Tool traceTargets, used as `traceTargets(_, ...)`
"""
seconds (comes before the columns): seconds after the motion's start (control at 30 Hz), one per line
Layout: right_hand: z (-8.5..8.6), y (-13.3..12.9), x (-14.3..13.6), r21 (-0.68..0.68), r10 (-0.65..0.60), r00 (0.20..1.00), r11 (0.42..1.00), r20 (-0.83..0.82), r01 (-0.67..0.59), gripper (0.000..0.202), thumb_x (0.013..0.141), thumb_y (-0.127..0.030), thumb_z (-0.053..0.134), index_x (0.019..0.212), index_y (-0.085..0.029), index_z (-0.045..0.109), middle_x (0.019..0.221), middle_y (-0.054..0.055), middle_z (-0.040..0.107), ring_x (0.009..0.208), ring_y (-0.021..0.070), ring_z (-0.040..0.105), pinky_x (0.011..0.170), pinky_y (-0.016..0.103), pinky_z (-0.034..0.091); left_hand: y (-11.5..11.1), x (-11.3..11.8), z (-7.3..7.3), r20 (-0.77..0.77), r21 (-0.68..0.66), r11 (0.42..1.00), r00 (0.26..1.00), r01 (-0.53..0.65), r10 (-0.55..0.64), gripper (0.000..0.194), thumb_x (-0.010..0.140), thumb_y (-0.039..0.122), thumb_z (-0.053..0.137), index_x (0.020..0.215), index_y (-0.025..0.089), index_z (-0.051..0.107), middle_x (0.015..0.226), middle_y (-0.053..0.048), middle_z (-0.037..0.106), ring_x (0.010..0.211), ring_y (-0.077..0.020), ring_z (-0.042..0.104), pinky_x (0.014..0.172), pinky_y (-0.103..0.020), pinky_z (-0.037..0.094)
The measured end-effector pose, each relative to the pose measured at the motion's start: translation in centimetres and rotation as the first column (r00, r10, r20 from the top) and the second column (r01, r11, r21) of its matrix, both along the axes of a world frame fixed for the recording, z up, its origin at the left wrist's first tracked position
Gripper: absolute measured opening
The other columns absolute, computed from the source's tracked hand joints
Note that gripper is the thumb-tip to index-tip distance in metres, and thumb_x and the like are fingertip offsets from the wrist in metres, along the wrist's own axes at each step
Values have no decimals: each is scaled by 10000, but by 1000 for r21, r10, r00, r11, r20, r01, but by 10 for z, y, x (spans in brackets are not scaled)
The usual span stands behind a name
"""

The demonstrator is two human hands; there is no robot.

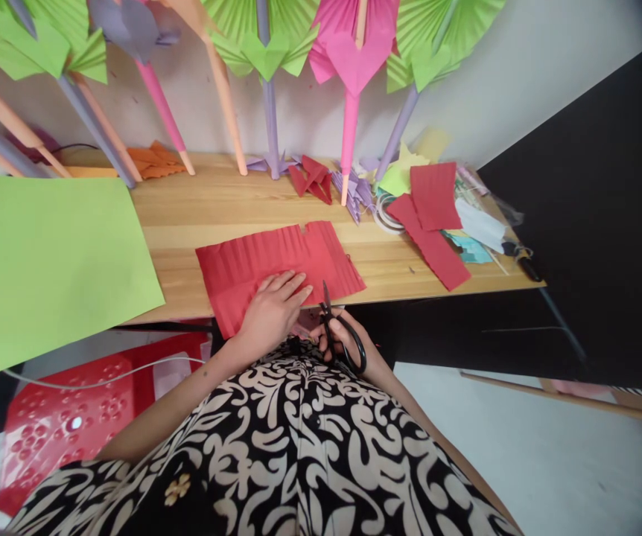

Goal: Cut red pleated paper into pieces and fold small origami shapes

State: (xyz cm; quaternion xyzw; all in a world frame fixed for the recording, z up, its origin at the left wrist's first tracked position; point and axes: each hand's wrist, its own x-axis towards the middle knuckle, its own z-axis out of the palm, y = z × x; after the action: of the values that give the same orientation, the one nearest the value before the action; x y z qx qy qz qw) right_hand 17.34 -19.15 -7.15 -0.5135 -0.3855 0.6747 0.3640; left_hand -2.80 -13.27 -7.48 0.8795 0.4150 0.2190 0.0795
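A creased red paper sheet (243, 272) lies near the front edge of the wooden table, its lower left part hanging over the edge. My left hand (273, 305) rests on it, palm down, with the fingers stretched out. Beside the sheet's lower right part, my right hand (348, 342) holds black-handled scissors (329, 316) by their loops, the blades pointing up and away from me. Both blades look nearly together, and their tips are close to the paper.
Green paper (53, 260) covers the table's left end. Folded paper fans on rolled sticks (270, 126) lean along the wall. Red scraps (436, 197), white tape (388, 214) and other papers lie at the right. A red stool (80, 417) stands below left.
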Motion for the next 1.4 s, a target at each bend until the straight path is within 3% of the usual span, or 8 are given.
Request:
traceTargets(0.37,8,1,3,-17,18,999,1000,38,-17,545,811,-686,663,1033,-203,543,841,47,722,570,115,604,481,232,500,0,-1,-1,20,18,1000,1000,20,-21,362,970,169,495,1275,160,688,1409,-148,628,1323,-340,554,1068,-560,451)
traceTargets(0.7,3,2,3,8,6,999,1000,44,-6,524,818,-686,654,1006,-206,557,787,18,702,501,99,583,439,218,482,0,-2,0,-4,20,1000,1000,14,-14,356,972,171,496,1273,179,686,1412,-128,630,1324,-331,556,1068,-545,455)
traceTargets(1.03,22,1,3,-5,29,995,1000,95,-29,477,841,-660,646,948,-204,560,743,-12,668,464,73,534,435,207,450,0,-3,-3,37,3,1000,999,28,-28,421,958,142,486,1354,128,628,1412,-160,623,1346,-332,538,1091,-563,450)
traceTargets(1.4,18,0,2,-8,5,996,1000,91,-4,478,830,-654,655,956,-205,547,732,-18,660,450,69,516,424,204,434,1,-3,-3,0,52,998,999,33,-33,405,958,136,469,1321,80,640,1399,-168,631,1331,-336,552,1081,-546,466)
